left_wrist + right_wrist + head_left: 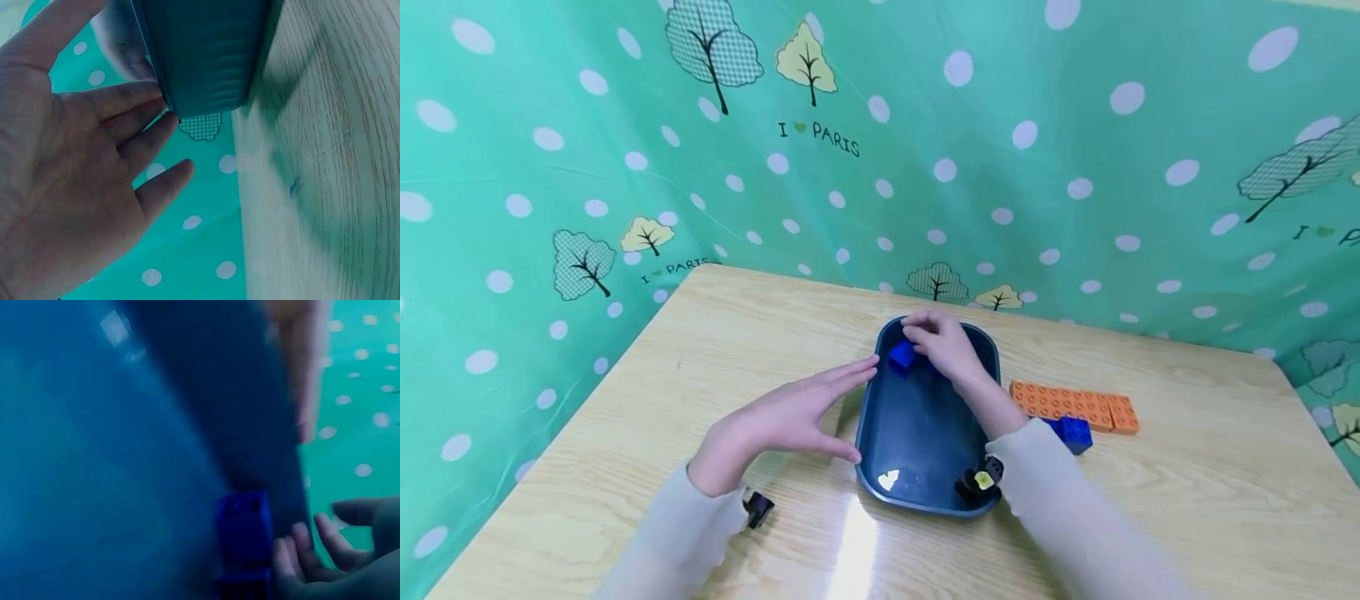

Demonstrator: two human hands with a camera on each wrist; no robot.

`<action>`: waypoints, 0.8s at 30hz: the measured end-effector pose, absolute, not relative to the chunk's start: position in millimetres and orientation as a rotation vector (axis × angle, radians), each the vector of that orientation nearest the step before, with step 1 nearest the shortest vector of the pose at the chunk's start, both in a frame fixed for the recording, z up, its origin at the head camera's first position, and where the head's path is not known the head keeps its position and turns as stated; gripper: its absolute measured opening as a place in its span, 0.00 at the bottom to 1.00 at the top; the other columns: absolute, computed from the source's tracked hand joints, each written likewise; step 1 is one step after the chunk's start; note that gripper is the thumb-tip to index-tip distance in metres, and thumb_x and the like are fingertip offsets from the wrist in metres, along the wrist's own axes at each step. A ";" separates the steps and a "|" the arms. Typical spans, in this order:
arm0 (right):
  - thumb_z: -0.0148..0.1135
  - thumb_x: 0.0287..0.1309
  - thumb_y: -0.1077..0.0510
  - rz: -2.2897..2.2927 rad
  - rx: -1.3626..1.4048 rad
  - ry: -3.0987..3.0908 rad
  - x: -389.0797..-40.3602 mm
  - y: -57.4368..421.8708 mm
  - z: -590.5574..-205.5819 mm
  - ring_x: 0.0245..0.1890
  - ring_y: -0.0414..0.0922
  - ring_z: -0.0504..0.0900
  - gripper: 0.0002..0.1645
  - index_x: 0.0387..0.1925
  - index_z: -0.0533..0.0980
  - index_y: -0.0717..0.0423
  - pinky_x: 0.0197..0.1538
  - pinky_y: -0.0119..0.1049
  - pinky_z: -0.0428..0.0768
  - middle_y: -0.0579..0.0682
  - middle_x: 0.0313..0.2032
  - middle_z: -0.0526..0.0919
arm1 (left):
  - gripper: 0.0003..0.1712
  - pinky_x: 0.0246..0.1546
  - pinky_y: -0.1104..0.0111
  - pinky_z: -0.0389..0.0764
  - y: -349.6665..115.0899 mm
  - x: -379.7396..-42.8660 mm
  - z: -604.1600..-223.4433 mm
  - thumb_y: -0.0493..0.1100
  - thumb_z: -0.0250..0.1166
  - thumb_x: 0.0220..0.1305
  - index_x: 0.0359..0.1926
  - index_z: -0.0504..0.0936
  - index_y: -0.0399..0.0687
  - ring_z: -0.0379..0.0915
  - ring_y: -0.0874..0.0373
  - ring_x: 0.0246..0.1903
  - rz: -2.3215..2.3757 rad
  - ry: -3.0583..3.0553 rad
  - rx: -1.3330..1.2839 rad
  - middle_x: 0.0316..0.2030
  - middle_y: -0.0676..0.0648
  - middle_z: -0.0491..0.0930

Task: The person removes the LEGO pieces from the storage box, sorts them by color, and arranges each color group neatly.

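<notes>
A dark blue plastic tray (917,433) stands on the table. My left hand (790,412) is at its left side, fingers extended and thumb spread, touching the rim. In the left wrist view, the fingertips (165,119) meet the tray's outer wall. My right hand (943,342) is over the tray's far end, fingers loosely bent. Beside it, a blue toy brick (902,357) lies inside the tray. The right wrist view shows this blue block (244,531) with another blue piece below it; the right fingers (301,540) are close to them, with no brick visible between thumb and fingers.
To the right of the tray, a long orange brick (1060,402) lies end to end with a shorter orange brick (1123,414). In front of them are blue bricks (1076,434), partly hidden by the right sleeve. A green patterned curtain (880,208) hangs behind the table.
</notes>
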State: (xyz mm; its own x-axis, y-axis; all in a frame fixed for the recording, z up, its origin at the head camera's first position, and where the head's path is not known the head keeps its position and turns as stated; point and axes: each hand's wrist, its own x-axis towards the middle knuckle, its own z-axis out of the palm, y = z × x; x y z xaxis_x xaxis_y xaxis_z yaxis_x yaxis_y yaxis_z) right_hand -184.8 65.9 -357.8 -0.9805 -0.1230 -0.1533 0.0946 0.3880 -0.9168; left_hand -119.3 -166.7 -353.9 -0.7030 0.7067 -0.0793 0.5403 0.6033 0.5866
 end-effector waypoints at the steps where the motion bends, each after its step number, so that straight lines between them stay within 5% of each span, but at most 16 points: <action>1: 0.56 0.70 0.59 -1.541 -0.054 2.534 -185.8 64.9 -361.4 0.56 0.54 0.80 0.17 0.56 0.77 0.61 0.61 0.46 0.80 0.60 0.55 0.81 | 0.62 0.74 0.49 0.61 -166.6 -119.6 -353.6 0.62 0.74 0.52 0.78 0.52 0.44 0.49 0.46 0.77 0.771 2.532 1.010 0.80 0.47 0.48; 8: 0.63 0.59 0.70 -0.893 -0.281 2.923 -182.4 60.9 -365.2 0.46 0.50 0.82 0.17 0.50 0.79 0.58 0.51 0.44 0.83 0.56 0.46 0.83 | 0.62 0.73 0.48 0.64 -166.9 -118.5 -354.5 0.63 0.74 0.52 0.78 0.53 0.45 0.52 0.45 0.76 0.743 2.545 1.005 0.79 0.47 0.50; 17: 0.75 0.54 0.49 -0.664 -0.238 2.951 -175.9 62.1 -369.5 0.51 0.54 0.80 0.29 0.55 0.80 0.57 0.56 0.49 0.80 0.55 0.50 0.86 | 0.62 0.73 0.49 0.63 -165.9 -116.4 -356.4 0.62 0.75 0.51 0.78 0.53 0.47 0.51 0.47 0.77 0.756 2.546 0.983 0.79 0.50 0.49; 24: 0.75 0.53 0.46 -0.581 -0.407 2.945 -175.9 57.8 -373.4 0.48 0.51 0.76 0.25 0.51 0.84 0.51 0.49 0.49 0.69 0.50 0.48 0.87 | 0.62 0.73 0.49 0.63 -167.4 -116.2 -355.4 0.62 0.75 0.51 0.79 0.52 0.48 0.51 0.48 0.77 0.732 2.560 1.000 0.79 0.50 0.49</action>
